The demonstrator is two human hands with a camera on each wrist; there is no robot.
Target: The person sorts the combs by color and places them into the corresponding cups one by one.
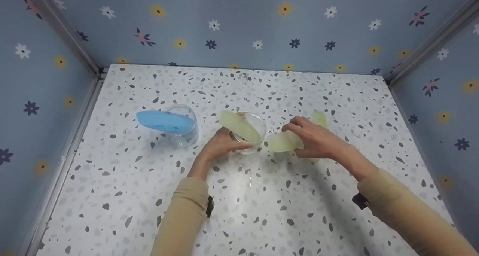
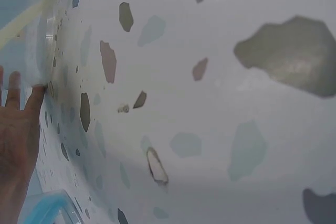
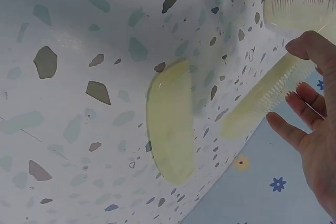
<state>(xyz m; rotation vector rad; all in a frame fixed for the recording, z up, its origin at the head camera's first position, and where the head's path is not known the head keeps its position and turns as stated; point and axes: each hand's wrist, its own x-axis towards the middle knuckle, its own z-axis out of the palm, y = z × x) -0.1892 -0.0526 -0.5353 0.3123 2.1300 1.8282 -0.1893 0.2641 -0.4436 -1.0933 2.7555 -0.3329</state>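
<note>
My left hand (image 1: 222, 142) curves thumb and fingers round a clear cup (image 1: 262, 124), in which a pale yellow-green comb (image 1: 238, 125) leans out toward the left. In the left wrist view, fingertips (image 2: 14, 80) lie against the cup wall (image 2: 39, 40) near its base. To the right, my right hand (image 1: 316, 136) pinches another pale comb (image 1: 285, 142), whose end points at the cup. A further comb part (image 1: 319, 118) shows beyond that hand. In the right wrist view, one comb (image 3: 173, 124) lies flat on the tabletop, and a toothed comb (image 3: 262, 95) shows by the fingers.
On the left stands a second clear cup (image 1: 189, 136) with a blue comb-shaped piece (image 1: 164, 122) tilted out leftward. The speckled white tabletop (image 1: 239, 211) meets flowered blue panels (image 1: 239, 35) at the back and both sides.
</note>
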